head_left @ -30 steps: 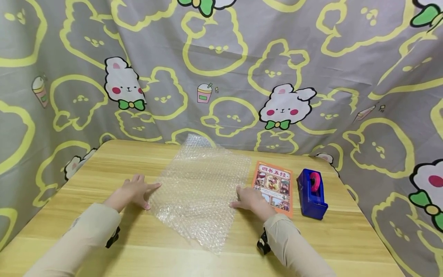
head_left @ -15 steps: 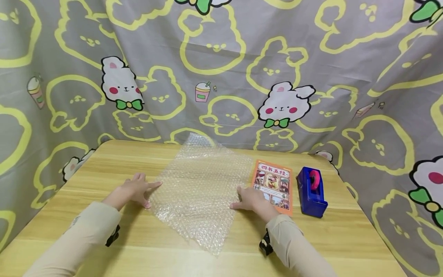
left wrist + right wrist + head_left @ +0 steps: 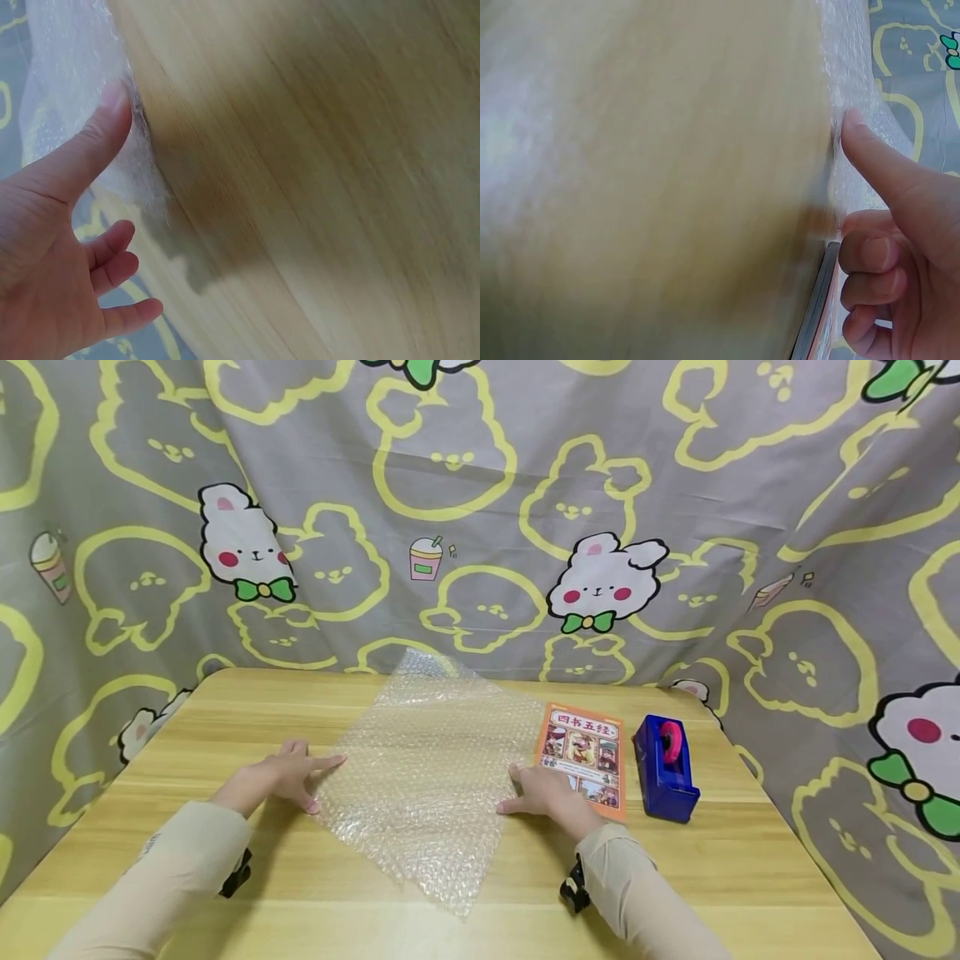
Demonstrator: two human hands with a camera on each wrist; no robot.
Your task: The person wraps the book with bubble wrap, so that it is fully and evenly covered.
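A sheet of clear bubble wrap [image 3: 427, 768] lies on the wooden table, one corner pointing towards me. My left hand [image 3: 288, 775] touches its left edge with thumb and index finger spread apart. In the left wrist view, the thumb [image 3: 101, 131] rests on the wrap while the other visible fingers stay off it. On the opposite edge, my right hand [image 3: 546, 793] touches the wrap with thumb and index finger apart. Its remaining fingers [image 3: 871, 266] are bent in the right wrist view, beside the edge of the orange-covered book [image 3: 588, 747], which the hand partly covers.
A blue tape dispenser [image 3: 665, 777] with a pink-red core stands right of the book. Behind the table [image 3: 300, 910] hangs a grey curtain [image 3: 480, 485] with cartoon animals. The far corner of the wrap reaches the table's back edge.
The head view has shifted slightly, so the scene sits a little further left. Both hands keep nearly the same places at the edges of the bubble wrap.
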